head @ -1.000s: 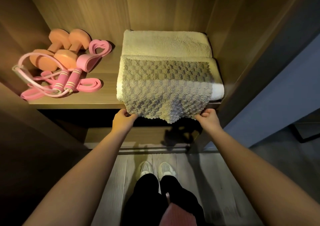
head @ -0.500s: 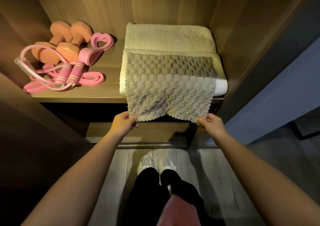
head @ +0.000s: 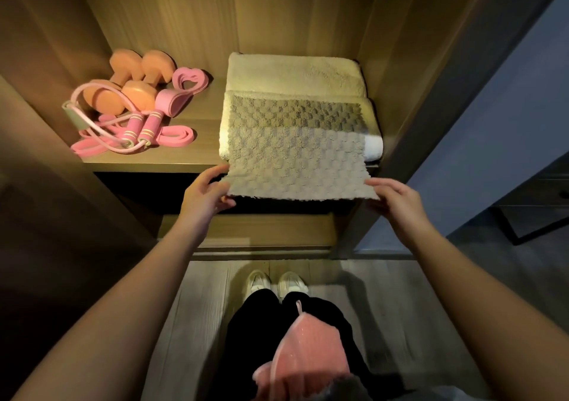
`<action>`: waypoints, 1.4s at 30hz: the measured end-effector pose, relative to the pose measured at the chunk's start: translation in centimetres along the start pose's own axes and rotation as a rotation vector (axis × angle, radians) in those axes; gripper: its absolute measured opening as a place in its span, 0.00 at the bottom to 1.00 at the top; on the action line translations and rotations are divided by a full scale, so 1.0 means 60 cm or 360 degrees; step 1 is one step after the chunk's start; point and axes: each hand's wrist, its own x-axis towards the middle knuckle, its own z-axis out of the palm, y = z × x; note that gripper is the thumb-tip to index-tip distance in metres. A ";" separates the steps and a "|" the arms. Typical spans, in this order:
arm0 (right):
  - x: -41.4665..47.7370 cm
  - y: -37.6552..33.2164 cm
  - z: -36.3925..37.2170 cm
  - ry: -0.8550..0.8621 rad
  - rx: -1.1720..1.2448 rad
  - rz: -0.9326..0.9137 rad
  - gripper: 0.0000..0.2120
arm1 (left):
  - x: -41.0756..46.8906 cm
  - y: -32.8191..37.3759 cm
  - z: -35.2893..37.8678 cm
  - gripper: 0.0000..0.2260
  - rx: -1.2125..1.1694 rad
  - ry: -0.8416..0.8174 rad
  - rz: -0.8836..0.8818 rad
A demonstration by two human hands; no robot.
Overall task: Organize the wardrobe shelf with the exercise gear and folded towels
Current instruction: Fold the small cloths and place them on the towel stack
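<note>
A grey checkered towel (head: 295,151) lies over a folded cream towel (head: 292,73) on the right half of the wooden shelf (head: 203,123). Its front part hangs out past the shelf edge. My left hand (head: 204,196) pinches the towel's near left corner and my right hand (head: 392,199) pinches the near right corner, holding the edge stretched flat. On the left of the shelf sit two orange dumbbells (head: 132,83), a pink skipping rope (head: 135,126) and pink resistance bands (head: 189,79).
The wardrobe's side walls (head: 409,62) close in the shelf on both sides. A lower shelf (head: 246,228) lies beneath. A white towel end (head: 374,146) shows under the grey one. A pink cloth (head: 308,348) hangs at my waist above my white shoes.
Both hands have pulled the grey towel's front edge outward and up, so it is now stretched flat instead of drooping over the shelf edge.
</note>
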 end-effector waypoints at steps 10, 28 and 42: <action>0.096 -0.088 0.033 0.0202 -0.0209 -0.0200 0.05 | 0.086 0.102 0.032 0.03 0.0227 0.0048 0.0298; 0.291 -0.142 0.116 0.0437 -0.1333 -0.0138 0.13 | 0.309 0.125 0.094 0.16 0.1601 0.0454 0.0295; 0.294 -0.183 0.107 0.0107 -0.0747 0.0163 0.19 | 0.325 0.151 0.092 0.13 0.1198 0.0235 0.0030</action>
